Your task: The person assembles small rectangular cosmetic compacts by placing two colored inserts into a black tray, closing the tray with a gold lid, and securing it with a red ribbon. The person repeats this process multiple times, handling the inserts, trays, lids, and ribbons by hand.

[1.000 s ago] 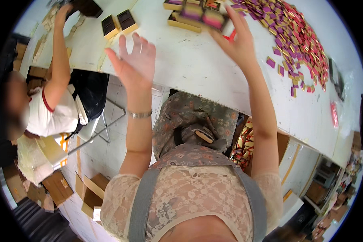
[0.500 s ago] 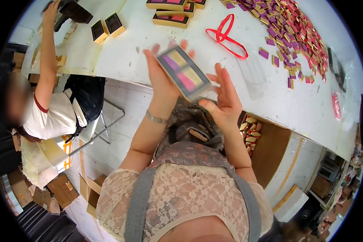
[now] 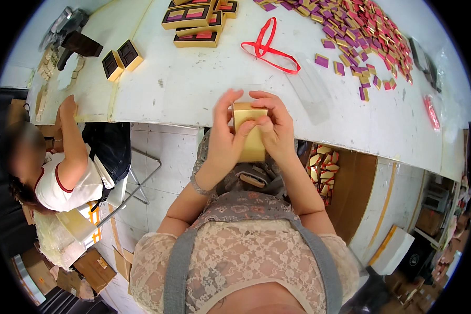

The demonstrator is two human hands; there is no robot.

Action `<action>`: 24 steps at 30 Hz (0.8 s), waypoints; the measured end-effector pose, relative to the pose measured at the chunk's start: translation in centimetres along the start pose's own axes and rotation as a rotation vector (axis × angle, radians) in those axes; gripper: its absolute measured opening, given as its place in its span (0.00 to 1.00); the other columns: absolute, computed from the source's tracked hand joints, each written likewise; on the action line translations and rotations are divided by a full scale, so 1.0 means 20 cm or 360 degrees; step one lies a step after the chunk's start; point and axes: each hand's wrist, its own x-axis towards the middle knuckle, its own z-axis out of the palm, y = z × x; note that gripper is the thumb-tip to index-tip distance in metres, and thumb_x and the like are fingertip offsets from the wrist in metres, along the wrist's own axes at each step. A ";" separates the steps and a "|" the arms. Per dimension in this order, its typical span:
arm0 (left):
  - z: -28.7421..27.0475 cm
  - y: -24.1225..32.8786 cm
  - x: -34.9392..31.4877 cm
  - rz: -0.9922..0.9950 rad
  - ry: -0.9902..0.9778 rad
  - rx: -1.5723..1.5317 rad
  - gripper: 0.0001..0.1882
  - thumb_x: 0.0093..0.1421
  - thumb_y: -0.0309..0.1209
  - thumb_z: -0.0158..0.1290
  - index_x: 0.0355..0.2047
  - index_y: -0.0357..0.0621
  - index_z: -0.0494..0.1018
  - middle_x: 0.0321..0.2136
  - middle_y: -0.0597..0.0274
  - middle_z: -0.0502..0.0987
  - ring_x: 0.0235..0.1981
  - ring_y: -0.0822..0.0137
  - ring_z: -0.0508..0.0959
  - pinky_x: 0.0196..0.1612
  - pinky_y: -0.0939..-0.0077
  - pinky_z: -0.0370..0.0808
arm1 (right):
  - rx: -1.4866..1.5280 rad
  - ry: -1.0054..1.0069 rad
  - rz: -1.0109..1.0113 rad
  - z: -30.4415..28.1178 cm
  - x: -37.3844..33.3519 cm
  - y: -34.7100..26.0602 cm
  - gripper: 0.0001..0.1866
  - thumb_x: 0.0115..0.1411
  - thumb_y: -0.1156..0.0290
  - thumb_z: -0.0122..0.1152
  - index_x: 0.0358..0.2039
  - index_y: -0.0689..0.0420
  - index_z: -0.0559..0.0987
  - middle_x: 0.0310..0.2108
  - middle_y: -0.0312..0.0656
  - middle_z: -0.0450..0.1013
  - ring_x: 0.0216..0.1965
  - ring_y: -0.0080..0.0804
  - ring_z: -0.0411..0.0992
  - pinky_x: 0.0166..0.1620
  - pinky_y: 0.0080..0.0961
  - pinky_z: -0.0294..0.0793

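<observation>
A small gold box (image 3: 253, 145) is between my hands at the near edge of the table, its plain gold face turned up toward me. My left hand (image 3: 226, 136) grips its left side, with the thumb on the face. On the opposite side my right hand (image 3: 278, 128) is curled round it, thumb pressed near the top. The box's far face is hidden. Beyond the hands lie a loop of red ribbon (image 3: 261, 52) and a clear plastic sleeve (image 3: 311, 97). Stacked further back are gold boxes (image 3: 198, 41) with dark inserts and purple and pink pieces.
Two gold boxes (image 3: 133, 58) with dark inserts stand at left, near a dark tool (image 3: 83, 44). Small purple, red and gold pieces (image 3: 350, 39) are heaped at the far right. Below the table's right side is an open carton (image 3: 353, 188). A co-worker (image 3: 70, 170) sits left.
The box has been turned from its purple-and-pink side to a plain gold face. My right hand has closed on it. The co-worker's arm has drawn back from the dark tool.
</observation>
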 end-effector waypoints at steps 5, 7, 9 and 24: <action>-0.02 -0.05 -0.01 0.0062 -0.0157 -0.0083 0.33 0.60 0.26 0.56 0.62 0.39 0.53 0.65 0.49 0.54 0.55 0.63 0.70 0.48 0.74 0.74 | -0.0133 0.0264 -0.0094 0.00 -0.02 0.02 0.06 0.54 0.77 0.64 0.32 0.60 0.75 0.46 0.45 0.72 0.38 0.25 0.70 0.41 0.22 0.71; -0.02 -0.03 0.00 0.0060 -0.0136 -0.0126 0.31 0.60 0.24 0.55 0.61 0.39 0.54 0.66 0.47 0.52 0.54 0.64 0.71 0.46 0.76 0.75 | 0.0113 0.0405 -0.0016 0.06 -0.02 -0.01 0.05 0.54 0.79 0.64 0.30 0.60 0.75 0.45 0.44 0.72 0.39 0.25 0.70 0.42 0.23 0.71; -0.02 -0.02 0.00 0.0077 -0.0121 -0.0133 0.28 0.59 0.21 0.53 0.58 0.40 0.57 0.67 0.45 0.50 0.52 0.66 0.72 0.46 0.79 0.74 | 0.0190 0.0388 0.0088 0.07 -0.02 -0.01 0.05 0.55 0.80 0.63 0.30 0.60 0.75 0.44 0.43 0.72 0.40 0.25 0.71 0.44 0.23 0.71; -0.07 -0.07 -0.01 0.0126 -0.0132 -0.0130 0.28 0.54 0.26 0.62 0.52 0.42 0.62 0.57 0.54 0.67 0.43 0.69 0.76 0.36 0.80 0.77 | 0.0174 -0.0027 0.0719 -0.05 0.05 -0.16 0.07 0.56 0.76 0.63 0.35 0.63 0.80 0.40 0.38 0.74 0.38 0.23 0.74 0.42 0.19 0.73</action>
